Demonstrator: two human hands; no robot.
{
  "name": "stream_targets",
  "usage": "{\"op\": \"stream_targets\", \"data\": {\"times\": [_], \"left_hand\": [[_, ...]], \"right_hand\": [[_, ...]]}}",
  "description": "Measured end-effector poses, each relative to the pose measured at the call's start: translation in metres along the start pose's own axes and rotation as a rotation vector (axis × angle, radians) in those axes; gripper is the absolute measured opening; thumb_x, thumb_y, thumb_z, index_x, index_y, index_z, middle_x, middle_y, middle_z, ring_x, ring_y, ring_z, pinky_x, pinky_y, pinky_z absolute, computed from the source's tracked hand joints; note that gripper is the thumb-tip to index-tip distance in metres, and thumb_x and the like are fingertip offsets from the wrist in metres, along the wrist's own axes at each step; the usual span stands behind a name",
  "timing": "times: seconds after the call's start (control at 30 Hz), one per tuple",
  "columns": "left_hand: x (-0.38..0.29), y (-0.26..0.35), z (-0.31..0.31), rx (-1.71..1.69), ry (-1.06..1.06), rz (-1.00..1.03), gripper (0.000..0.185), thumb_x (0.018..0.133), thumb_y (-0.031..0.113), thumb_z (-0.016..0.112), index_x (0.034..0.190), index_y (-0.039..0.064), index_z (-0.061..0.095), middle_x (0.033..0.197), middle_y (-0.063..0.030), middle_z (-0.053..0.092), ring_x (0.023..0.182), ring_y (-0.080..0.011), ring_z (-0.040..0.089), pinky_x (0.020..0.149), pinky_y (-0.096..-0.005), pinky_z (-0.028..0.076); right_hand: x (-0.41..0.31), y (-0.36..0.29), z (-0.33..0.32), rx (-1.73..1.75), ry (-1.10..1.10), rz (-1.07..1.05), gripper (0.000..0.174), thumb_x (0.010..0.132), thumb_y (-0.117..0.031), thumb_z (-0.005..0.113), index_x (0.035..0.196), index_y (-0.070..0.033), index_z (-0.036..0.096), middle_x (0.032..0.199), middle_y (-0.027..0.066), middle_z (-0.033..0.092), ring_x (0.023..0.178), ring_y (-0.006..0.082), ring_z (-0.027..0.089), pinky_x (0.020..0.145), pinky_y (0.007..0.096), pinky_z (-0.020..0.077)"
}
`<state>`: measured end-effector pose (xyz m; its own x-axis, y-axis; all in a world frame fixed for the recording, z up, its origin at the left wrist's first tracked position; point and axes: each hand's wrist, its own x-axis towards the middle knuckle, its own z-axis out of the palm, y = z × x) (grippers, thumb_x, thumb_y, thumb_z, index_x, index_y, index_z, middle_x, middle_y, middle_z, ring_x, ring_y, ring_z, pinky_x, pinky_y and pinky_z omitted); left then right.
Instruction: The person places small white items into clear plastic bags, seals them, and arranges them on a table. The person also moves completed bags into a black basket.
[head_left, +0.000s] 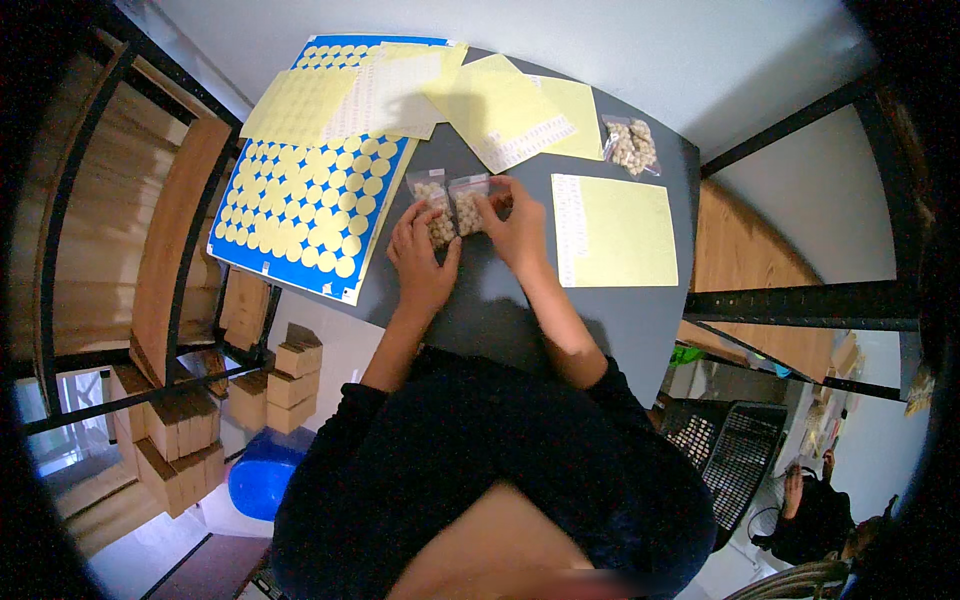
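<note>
Two small clear zip bags of pale beads or pellets lie side by side on the dark grey table. My left hand rests on the left bag, fingers over it and thumb at its lower right edge. The right bag has a reddish zip line at its top; my right hand holds its right side between thumb and fingers. A white label strip shows at the top of the left bag. The bags' contents are too small to name surely.
Blue sheets with round yellow stickers lie at the left, under yellow sheets. More yellow label sheets and a bag of pale pieces lie at the right. Shelving and cardboard boxes flank the table; another person sits far lower right.
</note>
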<state>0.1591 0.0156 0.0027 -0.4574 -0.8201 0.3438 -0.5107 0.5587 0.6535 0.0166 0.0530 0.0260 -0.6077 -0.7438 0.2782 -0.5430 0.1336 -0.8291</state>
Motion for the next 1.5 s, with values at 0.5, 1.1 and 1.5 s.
{"op": "stream_targets", "data": {"times": [0.5, 1.1, 1.5], "left_hand": [[-0.007, 0.019, -0.009, -0.119, 0.166, 0.107, 0.045, 0.073, 0.015, 0.064, 0.113, 0.005, 0.044, 0.130, -0.0182, 0.033, 0.121, -0.0337, 0.029, 0.098, -0.0468, 0.020], [0.046, 0.103, 0.094, -0.976, -0.096, 0.294, 0.027, 0.084, 0.005, 0.049, 0.109, 0.004, 0.042, 0.111, -0.0105, 0.044, 0.089, -0.0151, 0.050, 0.071, -0.0263, 0.042], [0.034, 0.091, 0.121, -1.532, -0.323, -0.199, 0.024, 0.089, 0.015, 0.043, 0.110, 0.004, 0.038, 0.106, -0.0079, 0.044, 0.083, -0.0142, 0.049, 0.070, -0.0280, 0.042]], "right_hand": [[-0.029, 0.005, -0.016, -0.048, -0.191, 0.068, 0.028, 0.076, -0.019, 0.064, 0.097, -0.001, 0.058, 0.075, 0.0145, 0.063, 0.069, 0.0302, 0.060, 0.063, 0.0370, 0.0469], [-0.029, 0.051, -0.143, -0.246, 0.241, 0.107, 0.027, 0.070, -0.016, 0.066, 0.092, -0.002, 0.060, 0.081, 0.0135, 0.061, 0.076, 0.0281, 0.058, 0.071, 0.0360, 0.0453], [0.078, 0.102, -0.137, -0.823, 0.269, -0.024, 0.036, 0.064, -0.018, 0.071, 0.097, -0.009, 0.061, 0.092, 0.0109, 0.053, 0.090, 0.0303, 0.053, 0.077, 0.0392, 0.0438]]}}
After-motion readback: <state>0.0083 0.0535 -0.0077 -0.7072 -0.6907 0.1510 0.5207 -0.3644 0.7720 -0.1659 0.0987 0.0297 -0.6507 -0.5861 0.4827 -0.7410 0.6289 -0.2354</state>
